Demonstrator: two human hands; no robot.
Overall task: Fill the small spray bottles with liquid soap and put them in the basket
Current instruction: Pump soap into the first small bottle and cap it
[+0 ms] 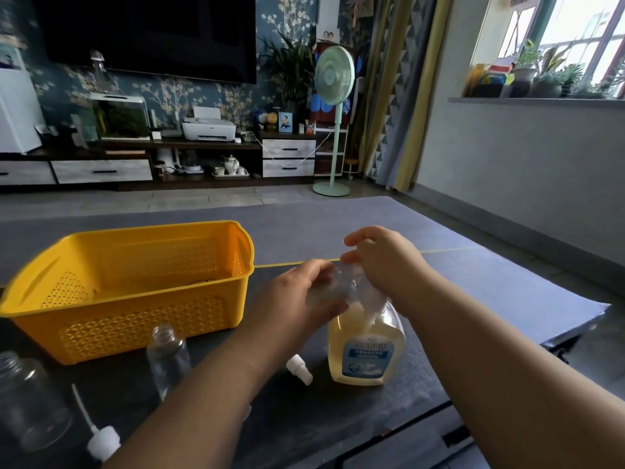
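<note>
Head view: left hand grips a clear bottle at the pump of the soap, right hand curled over that pump, beside the yellow basket. Soap stands on the table; its blue label is too blurred to read.

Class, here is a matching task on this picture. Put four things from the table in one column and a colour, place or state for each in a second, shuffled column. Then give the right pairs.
Things
1. basket
2. soap bottle
3. spray cap
4. small clear bottle

Descriptions
A. lies on its side on the table
B. held in the left hand
C. yellow, stands at the left
D. holds pale yellow liquid

Pairs: 1-C, 2-D, 3-A, 4-B
</note>
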